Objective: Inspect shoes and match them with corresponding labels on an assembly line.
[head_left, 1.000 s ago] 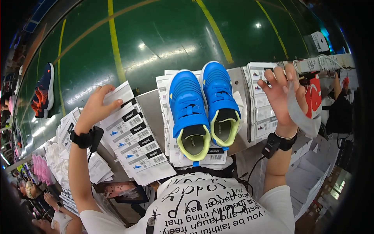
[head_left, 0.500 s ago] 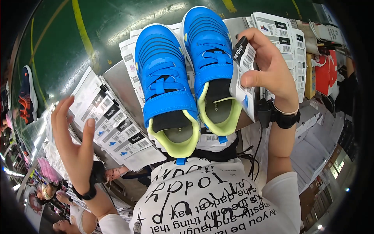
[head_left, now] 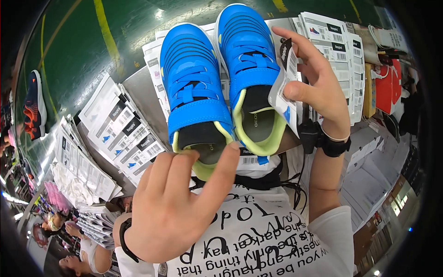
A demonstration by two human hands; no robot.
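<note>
A pair of blue children's sneakers with lime-green collars lies side by side before me, toes pointing away: the left sneaker [head_left: 190, 69] and the right sneaker [head_left: 247, 51]. My left hand [head_left: 168, 203] is at the heel of the left sneaker, palm down. Its fingers are apart over the collar opening, and their tips are partly hidden there. My right hand [head_left: 318, 85] pinches a curled white paper label [head_left: 285, 87] with a black patch and barcode, the thumb across its front. The label hangs beside the right sneaker's collar.
Stacks of printed label sheets [head_left: 127, 122] lie left of the sneakers, with another stack [head_left: 330, 51] at the far right. A dark sneaker with an orange sole [head_left: 34, 106] is at far left. A red box [head_left: 388, 87] stands right. Another person [head_left: 92, 254] sits lower left.
My left hand has come from above the label sheets on the left to the left sneaker's heel. The label in my right hand has turned and shifted slightly left.
</note>
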